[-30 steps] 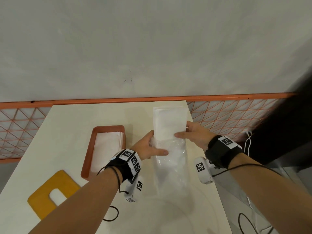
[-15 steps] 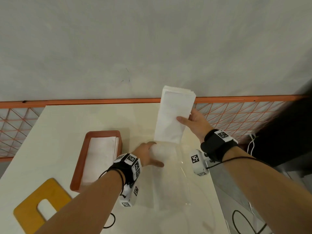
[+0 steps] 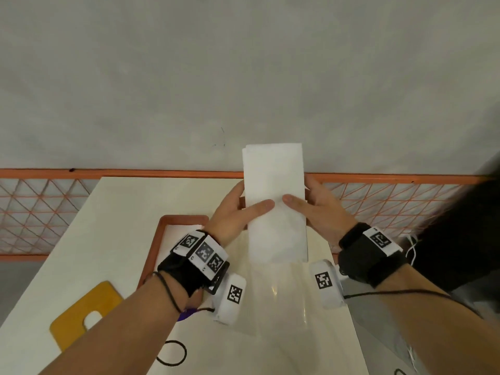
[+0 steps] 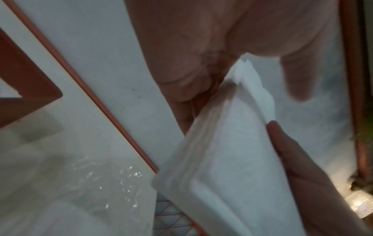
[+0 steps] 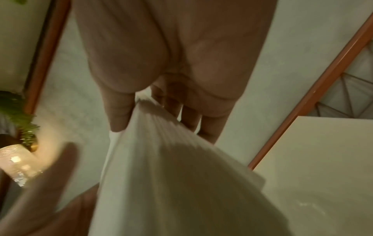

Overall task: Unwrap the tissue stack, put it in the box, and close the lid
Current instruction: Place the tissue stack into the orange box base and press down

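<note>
A white tissue stack (image 3: 274,196) is held upright above the table, bare of its wrapper. My left hand (image 3: 238,209) grips its left edge, thumb across the front. My right hand (image 3: 315,209) grips the right edge the same way. The left wrist view shows the stack (image 4: 232,159) with fingers behind it; the right wrist view shows its layered edge (image 5: 161,159) pinched between thumb and fingers. The clear plastic wrapper (image 3: 278,296) lies flat on the table below. An orange-brown box (image 3: 162,239) with white tissues inside sits left of my hands. Its yellow lid (image 3: 78,315) lies near the table's front left.
The white table (image 3: 108,239) ends at an orange mesh fence (image 3: 40,212) against a grey wall. A black hair tie (image 3: 171,353) lies near the front edge. Cables hang off the table's right side.
The stack came fully out of the wrapper and rose. My left hand left the wrapper on the table and moved up onto the stack's left edge.
</note>
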{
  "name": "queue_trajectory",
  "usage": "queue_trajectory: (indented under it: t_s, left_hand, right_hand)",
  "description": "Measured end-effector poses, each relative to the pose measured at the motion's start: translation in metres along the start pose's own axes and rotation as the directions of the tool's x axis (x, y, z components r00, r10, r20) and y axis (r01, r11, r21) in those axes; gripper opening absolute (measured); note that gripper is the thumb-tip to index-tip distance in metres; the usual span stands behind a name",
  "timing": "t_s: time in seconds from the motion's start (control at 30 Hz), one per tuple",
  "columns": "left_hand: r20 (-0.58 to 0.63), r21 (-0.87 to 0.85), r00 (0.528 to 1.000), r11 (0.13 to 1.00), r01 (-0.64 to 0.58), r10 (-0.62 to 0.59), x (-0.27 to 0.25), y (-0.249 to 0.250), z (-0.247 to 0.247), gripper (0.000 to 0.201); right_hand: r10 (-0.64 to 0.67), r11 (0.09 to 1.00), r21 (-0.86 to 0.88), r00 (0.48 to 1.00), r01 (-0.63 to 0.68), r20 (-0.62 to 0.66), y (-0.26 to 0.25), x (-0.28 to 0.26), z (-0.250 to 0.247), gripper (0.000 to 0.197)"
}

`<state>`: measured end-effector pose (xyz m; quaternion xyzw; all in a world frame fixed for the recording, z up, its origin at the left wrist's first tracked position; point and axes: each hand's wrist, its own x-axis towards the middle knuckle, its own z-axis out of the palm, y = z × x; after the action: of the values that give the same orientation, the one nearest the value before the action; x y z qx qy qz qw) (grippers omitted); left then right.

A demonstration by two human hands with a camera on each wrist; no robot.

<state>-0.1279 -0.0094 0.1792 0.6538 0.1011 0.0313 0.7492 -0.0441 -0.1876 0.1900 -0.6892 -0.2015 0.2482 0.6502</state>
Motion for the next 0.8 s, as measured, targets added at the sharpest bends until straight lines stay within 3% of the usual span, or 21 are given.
queue_trajectory:
  t_s: [0.1, 0.23, 0.33, 0.5, 0.53, 0.67, 0.8]
  left_hand:
    - [-0.098, -0.016, 0.995, 0.999, -0.028, 0.027, -0.023, -0.001, -0.005, 0.057]
    - [-0.095, -0.027, 0.995, 0.999, -0.037, 0.034, -0.049, -0.006, -0.02, 0.056]
    - [-0.067, 0.018, 0.997, 0.999, 0.039, -0.038, -0.068, -0.015, -0.033, 0.058]
    - [-0.094, 0.056, 0.987, 0.989, 0.133, -0.128, -0.094, -0.029, -0.067, 0.081]
    - [-0.112, 0.104, 0.988, 0.988, 0.117, -0.105, -0.098, -0.032, -0.076, 0.079]
    - [-0.097, 0.338, 0.992, 0.935, 0.11, -0.081, -0.107, -0.037, -0.112, 0.039]
    - [-0.105, 0.4, 0.978, 0.893, 0.206, -0.179, -0.101, -0.037, -0.154, 0.042]
  right_hand:
    - [0.004, 1.0, 0.001, 1.0, -0.004, -0.001, -0.003, -0.014, 0.013, 0.05]
    - [0.034, 0.997, -0.074, 0.999, -0.033, 0.012, 0.0, -0.025, 0.029, 0.045]
    - [0.054, 0.991, -0.126, 0.998, -0.052, 0.01, 0.009, -0.029, 0.047, 0.046]
    - [0.134, 0.977, -0.165, 0.991, -0.132, 0.002, 0.031, -0.026, 0.081, 0.042]
    - [0.16, 0.976, -0.153, 0.987, -0.153, 0.032, 0.035, -0.024, 0.088, 0.041]
    - [0.237, 0.968, -0.121, 0.959, -0.22, 0.153, 0.041, -0.017, 0.121, 0.046]
    - [0.215, 0.949, -0.243, 0.976, -0.201, 0.032, 0.045, -0.002, 0.16, 0.068]
